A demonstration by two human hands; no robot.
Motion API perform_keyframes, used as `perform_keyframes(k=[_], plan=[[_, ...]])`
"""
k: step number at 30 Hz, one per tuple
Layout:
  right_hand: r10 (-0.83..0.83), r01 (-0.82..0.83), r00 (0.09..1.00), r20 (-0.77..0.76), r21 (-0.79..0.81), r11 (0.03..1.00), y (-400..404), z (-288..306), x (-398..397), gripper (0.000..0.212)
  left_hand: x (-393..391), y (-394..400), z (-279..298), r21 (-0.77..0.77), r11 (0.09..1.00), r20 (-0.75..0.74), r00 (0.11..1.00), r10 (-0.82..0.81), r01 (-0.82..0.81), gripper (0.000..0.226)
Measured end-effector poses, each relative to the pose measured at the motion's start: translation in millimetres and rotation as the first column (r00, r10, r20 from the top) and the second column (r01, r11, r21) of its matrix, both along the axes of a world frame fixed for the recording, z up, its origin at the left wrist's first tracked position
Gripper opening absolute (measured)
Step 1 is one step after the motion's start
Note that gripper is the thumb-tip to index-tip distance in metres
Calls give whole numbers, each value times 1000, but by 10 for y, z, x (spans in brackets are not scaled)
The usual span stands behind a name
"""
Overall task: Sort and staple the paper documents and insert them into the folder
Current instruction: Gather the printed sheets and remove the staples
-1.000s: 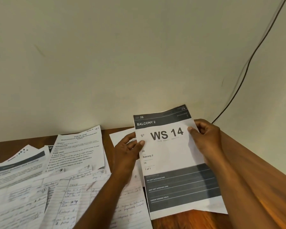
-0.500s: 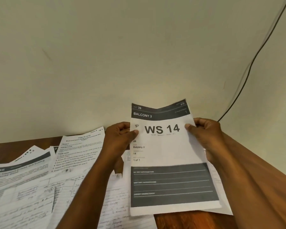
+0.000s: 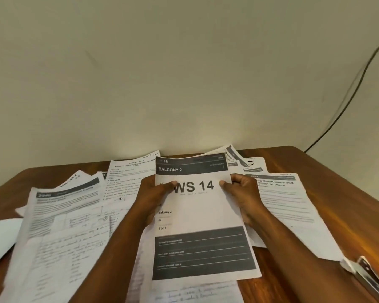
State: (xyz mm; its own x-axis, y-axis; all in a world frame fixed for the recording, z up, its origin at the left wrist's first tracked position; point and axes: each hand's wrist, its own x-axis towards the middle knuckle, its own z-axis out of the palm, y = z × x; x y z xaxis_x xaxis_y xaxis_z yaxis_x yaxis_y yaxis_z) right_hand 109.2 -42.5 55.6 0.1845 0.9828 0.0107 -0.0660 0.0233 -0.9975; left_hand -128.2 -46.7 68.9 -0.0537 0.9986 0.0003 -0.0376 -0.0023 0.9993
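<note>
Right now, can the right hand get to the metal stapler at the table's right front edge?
Probably yes, but not yet. The right hand pinches the white "WS 14" sheet, as does the left hand. The metal stapler lies uncovered near that forearm, nothing between them; it must let go first.

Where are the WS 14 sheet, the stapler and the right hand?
WS 14 sheet [image 3: 202,213]: head view, white middle of the page.
stapler [image 3: 369,275]: head view, metal top arm.
right hand [image 3: 242,193]: head view, back of the hand.
</note>
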Motion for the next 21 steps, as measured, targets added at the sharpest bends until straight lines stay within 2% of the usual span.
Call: perform_keyframes(k=[4,9,17,21], plan=[[52,-52,999,12,9,999,-63,-131,-132,21,-236,-62,-187,-38,999,51,999,2,0,23],[171,-169,983,72,-31,985,-130,-216,-161,23,-437,-89,-323,-36,999,11,1000,-24,25,28],[195,-197,980,47,33,980,-146,-254,-158,27,-448,-59,-413,0,1000,-35,999,24,-24,26],[199,-199,980,17,44,979,-146,-233,-145,23,-429,-86,-431,17,999,-72,997,39,-38,28]])
